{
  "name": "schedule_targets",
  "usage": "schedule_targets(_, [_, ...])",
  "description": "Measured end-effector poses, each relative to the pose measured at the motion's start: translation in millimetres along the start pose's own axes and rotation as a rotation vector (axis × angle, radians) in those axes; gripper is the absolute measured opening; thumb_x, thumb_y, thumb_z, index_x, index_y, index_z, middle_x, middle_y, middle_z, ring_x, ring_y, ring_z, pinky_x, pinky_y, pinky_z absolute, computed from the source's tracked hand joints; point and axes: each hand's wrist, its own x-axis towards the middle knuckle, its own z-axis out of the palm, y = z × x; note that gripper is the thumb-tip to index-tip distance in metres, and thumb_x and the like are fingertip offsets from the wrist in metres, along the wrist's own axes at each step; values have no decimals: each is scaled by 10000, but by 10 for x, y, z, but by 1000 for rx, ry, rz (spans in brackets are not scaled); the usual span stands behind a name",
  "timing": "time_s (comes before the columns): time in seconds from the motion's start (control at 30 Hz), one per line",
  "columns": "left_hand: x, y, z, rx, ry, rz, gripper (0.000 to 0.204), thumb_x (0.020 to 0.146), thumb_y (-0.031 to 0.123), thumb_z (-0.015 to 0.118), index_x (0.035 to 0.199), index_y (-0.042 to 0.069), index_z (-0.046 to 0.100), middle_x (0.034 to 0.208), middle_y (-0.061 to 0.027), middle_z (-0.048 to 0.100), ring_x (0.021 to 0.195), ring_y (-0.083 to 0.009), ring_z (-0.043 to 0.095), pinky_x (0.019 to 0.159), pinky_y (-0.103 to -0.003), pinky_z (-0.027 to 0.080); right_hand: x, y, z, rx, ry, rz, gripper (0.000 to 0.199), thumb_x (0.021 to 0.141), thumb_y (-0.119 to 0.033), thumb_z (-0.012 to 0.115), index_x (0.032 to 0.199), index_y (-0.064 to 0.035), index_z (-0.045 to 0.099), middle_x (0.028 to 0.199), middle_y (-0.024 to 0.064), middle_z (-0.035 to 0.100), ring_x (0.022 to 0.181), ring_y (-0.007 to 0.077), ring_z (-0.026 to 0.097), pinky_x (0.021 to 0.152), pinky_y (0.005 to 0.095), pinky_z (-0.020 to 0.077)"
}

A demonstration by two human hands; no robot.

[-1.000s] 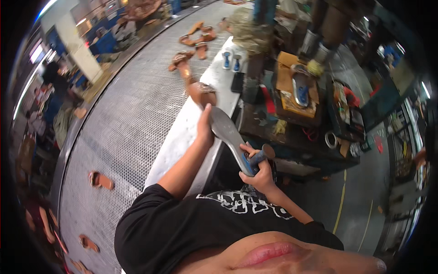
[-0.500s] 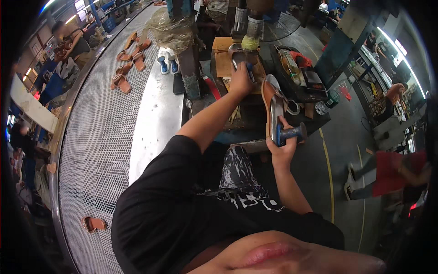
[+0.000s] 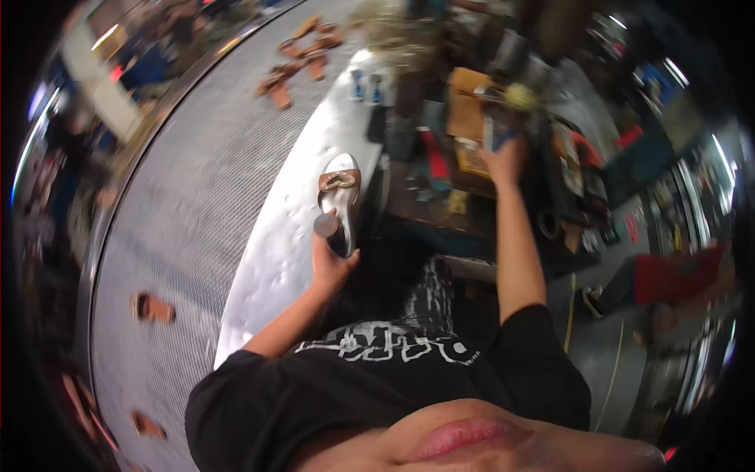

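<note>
My left hand (image 3: 330, 263) grips a shoe last by its dark post, which ends in a round grey disc. On this last sits a brown sandal (image 3: 340, 181) with a gold, beaded ornament across its strap, toe pointing away over the metal sheet (image 3: 271, 228). My right hand (image 3: 506, 161) reaches forward to the workbench, its fingers closed on a grey-and-blue shoe last (image 3: 495, 130) beside the cardboard (image 3: 465, 102). Motion blur hides the detail of that last, and whether a sandal is on it I cannot tell.
Brown sandals (image 3: 277, 85) lie on the mesh-patterned conveyor (image 3: 189, 212) at left. Two blue-and-white pieces (image 3: 366, 86) stand at the sheet's far end. A black tray (image 3: 578, 157) with assorted items is right of the cardboard. A person in red (image 3: 676, 275) is at the right.
My left hand has drawn back from the cardboard to the metal sheet and now holds a sandal on its last. My right hand has moved forward to the cardboard. The view has turned left.
</note>
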Motion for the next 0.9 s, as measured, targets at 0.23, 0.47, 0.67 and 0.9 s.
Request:
schedule_targets(0.23, [-462,-1043,-1879,542,76,144,925,640,312,860,1387,14,405,1401,-236,418,1324,-407,365,1127,-469,295,-298,483,-590,315,233,-431,685,737,-267,847,1271,44,552,1241,176,624,1105,292,615,983,399,464])
schedule_targets(0.47, [-1131,-1567,-4067,1087,874,-1007,1059,740,654,688,1457,-40,334,1534,-269,272,1434,-424,233,1146,-533,239,-378,729,-786,239,106,-51,564,793,-203,797,1235,63,569,1206,197,632,1057,294,627,950,400,474])
schedule_targets(0.67, [-1078,-2180,-4641,916,582,-1004,767,753,623,669,1069,-75,661,1074,-263,674,985,-397,661,848,-477,519,-141,315,-535,115,-5,-174,492,746,-243,807,1144,4,656,1175,226,616,1077,333,602,946,415,462])
schedule_targets(0.9, [-203,-1608,-4284,-869,861,-246,339,841,42,660,1159,-50,591,969,-99,658,858,-182,652,792,-253,537,-447,8,-240,54,97,92,679,653,-347,843,1159,7,559,1115,255,631,1080,422,587,924,464,460])
